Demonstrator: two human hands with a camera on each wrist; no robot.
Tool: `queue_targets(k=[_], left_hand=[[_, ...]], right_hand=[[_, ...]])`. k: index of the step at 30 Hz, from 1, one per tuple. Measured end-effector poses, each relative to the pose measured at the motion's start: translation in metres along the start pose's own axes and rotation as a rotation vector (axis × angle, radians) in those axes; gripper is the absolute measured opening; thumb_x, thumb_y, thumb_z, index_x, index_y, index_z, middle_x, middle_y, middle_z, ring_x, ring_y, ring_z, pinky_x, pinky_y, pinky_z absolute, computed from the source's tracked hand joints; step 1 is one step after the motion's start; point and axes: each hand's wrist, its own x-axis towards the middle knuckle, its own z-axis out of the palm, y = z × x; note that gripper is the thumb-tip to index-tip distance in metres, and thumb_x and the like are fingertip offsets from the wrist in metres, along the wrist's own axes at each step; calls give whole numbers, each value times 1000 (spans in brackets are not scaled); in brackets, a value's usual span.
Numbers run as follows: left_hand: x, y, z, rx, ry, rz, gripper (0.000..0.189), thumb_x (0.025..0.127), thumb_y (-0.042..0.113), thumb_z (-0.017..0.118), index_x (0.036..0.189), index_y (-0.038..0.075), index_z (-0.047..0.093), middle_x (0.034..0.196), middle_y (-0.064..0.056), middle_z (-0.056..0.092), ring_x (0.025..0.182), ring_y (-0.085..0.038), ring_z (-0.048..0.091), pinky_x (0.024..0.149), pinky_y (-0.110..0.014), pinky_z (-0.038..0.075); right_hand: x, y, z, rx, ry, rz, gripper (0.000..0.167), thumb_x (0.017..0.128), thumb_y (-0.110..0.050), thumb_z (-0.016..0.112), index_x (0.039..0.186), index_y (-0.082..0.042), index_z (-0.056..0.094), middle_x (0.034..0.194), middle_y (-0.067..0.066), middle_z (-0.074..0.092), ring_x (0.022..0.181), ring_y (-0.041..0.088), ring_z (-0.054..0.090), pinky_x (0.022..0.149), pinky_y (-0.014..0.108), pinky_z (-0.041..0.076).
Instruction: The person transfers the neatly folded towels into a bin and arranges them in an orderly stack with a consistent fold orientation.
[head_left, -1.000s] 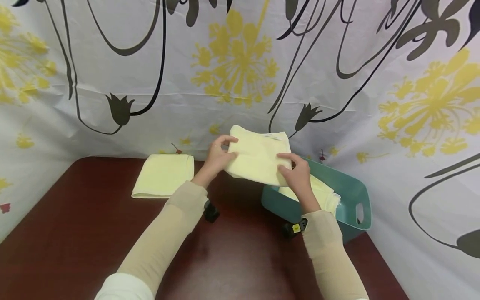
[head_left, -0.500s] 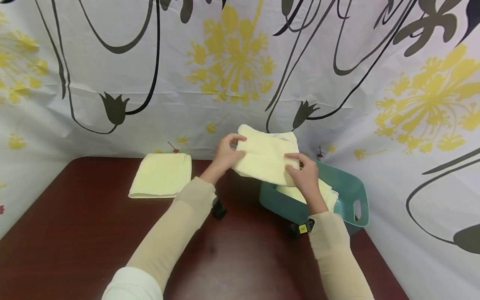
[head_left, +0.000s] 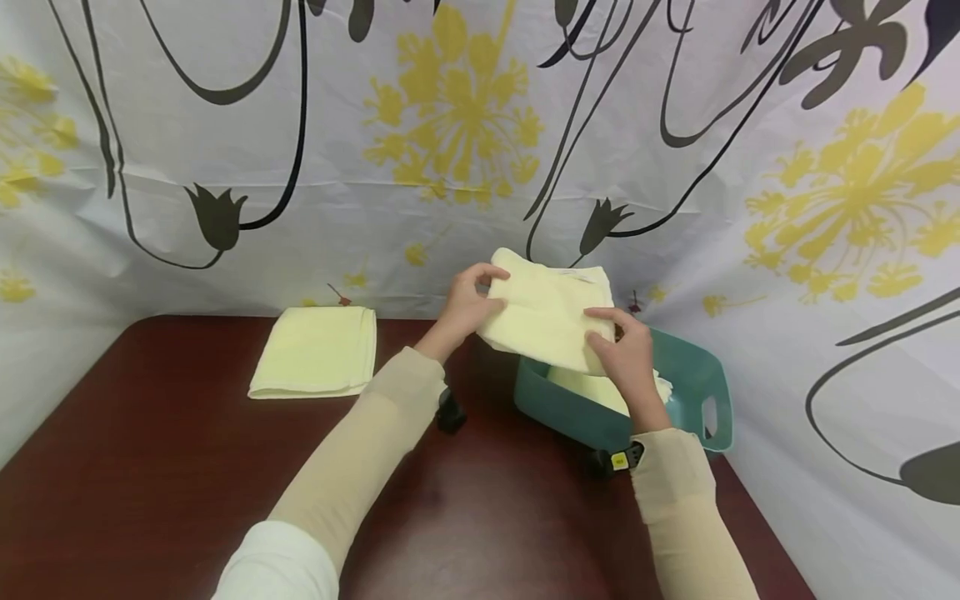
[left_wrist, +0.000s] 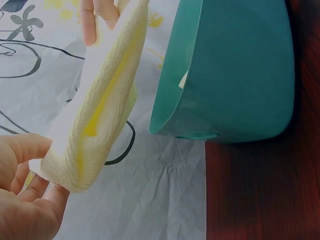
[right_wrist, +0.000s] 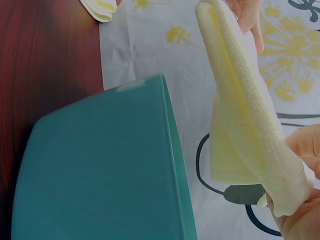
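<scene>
Left grip (head_left: 467,308), right grip (head_left: 631,357), folded cloth (head_left: 551,315) between, long axis sideways

Head cam: up high, looks forward and down, widest, takes in the counter (head_left: 187,475). Wrist cams: close in, tipped sideways (counter runs along one frame edge), each facing the folded cloth (head_left: 551,312) from its own side. All three share cloth and teal bin (head_left: 564,410).

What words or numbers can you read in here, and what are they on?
No words or numbers can be read.
Yellow sticker on the black device at the right wrist: too small to read.
Pale tag on the held cloth: too blurred to read.
</scene>
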Motion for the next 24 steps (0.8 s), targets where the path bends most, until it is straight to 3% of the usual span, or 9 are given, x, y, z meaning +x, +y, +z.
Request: queue_targets(k=[8, 24], left_hand=[[5, 4, 14, 54, -17, 25, 35, 74, -7, 65, 105, 10, 65, 97, -8, 56, 66, -19, 58, 56, -27, 48], [13, 6, 50, 118, -55, 48, 34, 74, -7, 67, 104, 9, 65, 95, -7, 56, 84, -18, 53, 64, -26, 47]], right_hand=[[2, -1, -16, -21, 16, 15, 29, 80, -1, 60, 108, -3, 67, 111, 13, 60, 83, 20, 54, 66, 19, 42], [-1, 11, -45, -39, 19, 60, 30, 82, -2, 60, 112, -1, 65, 116, 14, 57, 79, 11, 53, 62, 16, 44]])
